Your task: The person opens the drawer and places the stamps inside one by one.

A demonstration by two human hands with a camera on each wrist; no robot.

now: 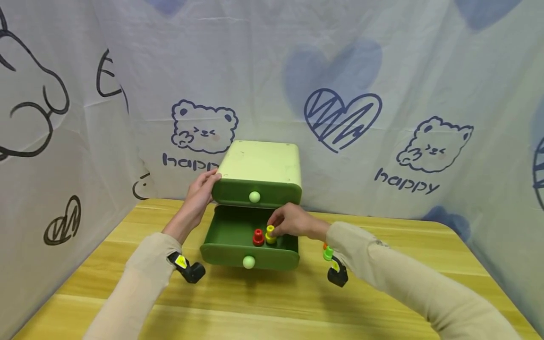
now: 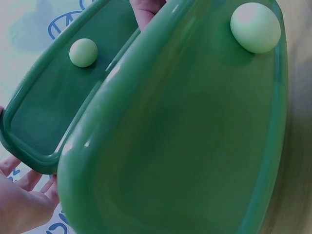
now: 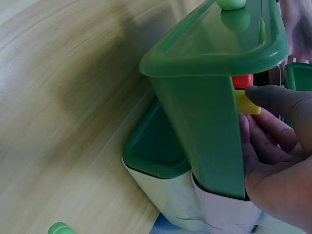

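A small two-tier drawer cabinet with a cream top stands on the table, its upper drawer pushed in. Its green lower drawer is pulled out, and a red stepped peg stands inside. Beside that peg, my right hand pinches a yellow stepped peg between thumb and fingers, over the drawer. The right wrist view shows the thumb on the yellow peg, next to the drawer's side wall. My left hand rests with extended fingers against the cabinet's left side, near the upper drawer front.
A green and orange piece lies on the table to the right of the drawer, partly behind the right sleeve. Round pale knobs stick out from the drawer fronts. A printed cloth hangs behind the wooden table.
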